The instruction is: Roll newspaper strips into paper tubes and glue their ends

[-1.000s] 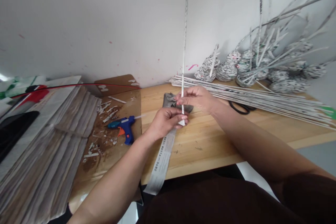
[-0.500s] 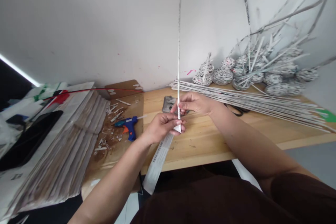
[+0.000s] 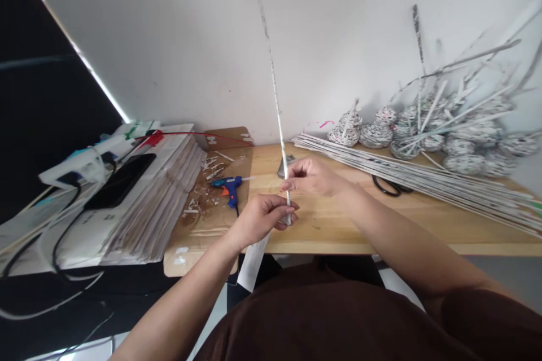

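Observation:
A thin rolled newspaper tube (image 3: 275,90) rises from my hands, leaning a little left, its top blurred against the wall. Low on the tube, my left hand (image 3: 271,214) pinches it between thumb and fingers. Just above, the thumb and fingertips of my right hand (image 3: 308,176) close around the same tube. A flat paper strip (image 3: 253,264) hangs down from beneath my left hand past the table's front edge. Where strip and tube meet is covered by my fingers. Behind my right hand lies a grey object (image 3: 289,161), partly hidden.
Left of my hands, a blue glue gun (image 3: 231,187) lies on stained cardboard (image 3: 207,231) among paper scraps. A newspaper stack (image 3: 165,203) carries a black phone (image 3: 121,181) and cables. At right are a bundle of paper tubes (image 3: 406,175), black-handled scissors (image 3: 386,185) and several woven paper shapes (image 3: 376,134).
The tube has gone from nearly upright to tilted left. Less of the paper strip hangs below my left hand. The camera view has shifted left, and both hands keep their grip.

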`<state>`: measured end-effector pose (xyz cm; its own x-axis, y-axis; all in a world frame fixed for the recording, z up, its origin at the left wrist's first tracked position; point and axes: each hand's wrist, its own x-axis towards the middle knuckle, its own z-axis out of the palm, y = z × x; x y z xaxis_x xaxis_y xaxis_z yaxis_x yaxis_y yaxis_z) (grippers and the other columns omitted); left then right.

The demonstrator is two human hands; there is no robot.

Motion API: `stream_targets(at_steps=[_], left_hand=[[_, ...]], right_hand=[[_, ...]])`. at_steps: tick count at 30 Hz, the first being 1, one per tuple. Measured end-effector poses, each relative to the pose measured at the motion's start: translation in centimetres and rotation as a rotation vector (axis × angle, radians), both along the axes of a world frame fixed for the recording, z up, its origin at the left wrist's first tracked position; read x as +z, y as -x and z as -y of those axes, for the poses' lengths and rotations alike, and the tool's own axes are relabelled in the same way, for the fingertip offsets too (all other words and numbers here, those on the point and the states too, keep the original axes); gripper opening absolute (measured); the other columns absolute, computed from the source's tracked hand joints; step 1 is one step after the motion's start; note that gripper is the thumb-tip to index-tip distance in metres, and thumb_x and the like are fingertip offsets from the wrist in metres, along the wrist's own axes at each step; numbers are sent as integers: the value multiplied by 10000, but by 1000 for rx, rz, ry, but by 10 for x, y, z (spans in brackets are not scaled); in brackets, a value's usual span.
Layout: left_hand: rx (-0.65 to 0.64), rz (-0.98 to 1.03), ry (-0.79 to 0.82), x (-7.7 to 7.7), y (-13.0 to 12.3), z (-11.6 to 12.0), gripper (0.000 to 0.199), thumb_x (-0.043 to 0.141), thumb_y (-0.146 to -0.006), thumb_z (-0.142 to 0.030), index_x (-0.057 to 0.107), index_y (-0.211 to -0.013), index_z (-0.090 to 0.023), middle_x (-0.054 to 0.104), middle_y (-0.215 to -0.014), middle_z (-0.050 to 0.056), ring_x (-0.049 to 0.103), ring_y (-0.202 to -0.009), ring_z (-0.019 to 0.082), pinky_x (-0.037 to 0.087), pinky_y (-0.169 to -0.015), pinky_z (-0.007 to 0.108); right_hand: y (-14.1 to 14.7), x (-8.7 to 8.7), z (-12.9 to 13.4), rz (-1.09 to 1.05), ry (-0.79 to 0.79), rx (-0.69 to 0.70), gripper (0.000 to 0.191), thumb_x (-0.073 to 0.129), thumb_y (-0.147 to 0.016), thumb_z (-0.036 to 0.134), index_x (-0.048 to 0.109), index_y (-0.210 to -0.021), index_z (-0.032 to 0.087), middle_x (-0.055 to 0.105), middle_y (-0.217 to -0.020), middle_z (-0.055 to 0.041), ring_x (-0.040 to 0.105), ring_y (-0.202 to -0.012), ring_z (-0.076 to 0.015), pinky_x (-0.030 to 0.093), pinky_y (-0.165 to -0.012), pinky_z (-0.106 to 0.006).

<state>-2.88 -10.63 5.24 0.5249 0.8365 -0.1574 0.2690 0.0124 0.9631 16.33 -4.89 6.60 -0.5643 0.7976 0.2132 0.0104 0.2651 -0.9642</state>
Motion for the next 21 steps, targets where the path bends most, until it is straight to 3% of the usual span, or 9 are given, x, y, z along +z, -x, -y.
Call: stream_targets(at_steps=[3,7,15,21], left_hand=[[32,-10,-16,1,7,12,335,611,-870,-432,740,-913,-126,744,-955,113,690,-811,165,588,-695,271],[10,-4,1,-1,14,28,339,598,-880,-423,736,-965,-126,744,-909,98,682,-783,149,582,-713,265],[-53,-33,-21,10,25,57,308,581,-886,-396,725,-876,-124,739,-900,99,684,-794,163,583,-704,272],[-75,-23,5,24,32,70,278,583,-887,-374,727,-944,-144,735,-854,71,678,-763,150,576,-671,249]], right_hand=[[6,7,16,56,-49,-61,291,790,-729,432,723,-697,150,569,-596,20,460,-564,-88,346,-519,-233],[9,13,38,-19,6,-47,296,743,-783,448,765,-867,165,674,-760,-32,547,-636,-98,410,-539,-224],[19,7,66,-141,121,-69,250,756,-788,409,774,-860,170,600,-614,-2,510,-542,-79,320,-432,-205],[26,17,79,-197,166,-83,214,798,-744,393,764,-745,181,588,-574,15,473,-497,-61,311,-428,-208]])
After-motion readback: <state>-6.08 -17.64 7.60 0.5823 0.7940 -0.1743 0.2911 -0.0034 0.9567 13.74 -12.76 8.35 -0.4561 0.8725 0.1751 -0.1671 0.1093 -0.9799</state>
